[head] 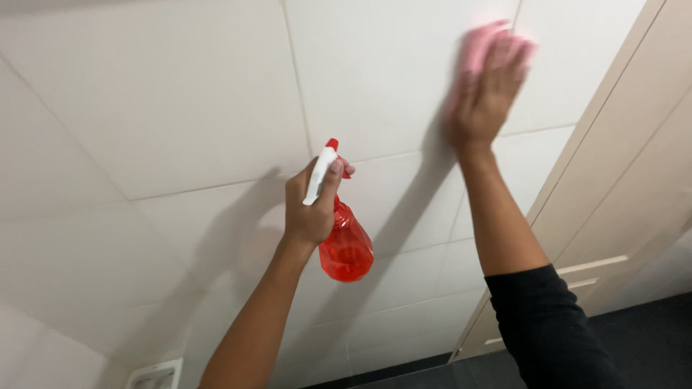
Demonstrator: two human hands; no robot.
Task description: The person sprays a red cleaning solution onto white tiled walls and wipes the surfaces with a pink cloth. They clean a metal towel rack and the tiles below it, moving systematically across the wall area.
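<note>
Clearly, a wall of large white tiles (180,108) is being wiped. At the upper right of the frame, the right hand (486,90) is pressed flat against the tile with its fingers spread, and a pink cloth (477,45) is held beneath the palm and fingertips, showing only above and to the left of the hand (its edges are blurred). Near the centre of the frame, the left hand (311,205) is closed around the neck of a red spray bottle (346,245), whose white trigger head (321,173) is pointed up toward the tiles; the translucent red body hangs below the fist, apart from the wall.

How much of the wall is finished cannot be judged with certainty: no streaks, foam or droplets are visible on any tile, and the surface looks equally clean everywhere. Only the patch under the cloth is seen to be in hand; the tiles across the left and lower parts of the frame are untouched by either hand. A pale door frame (598,144) is seen at the right edge.
</note>
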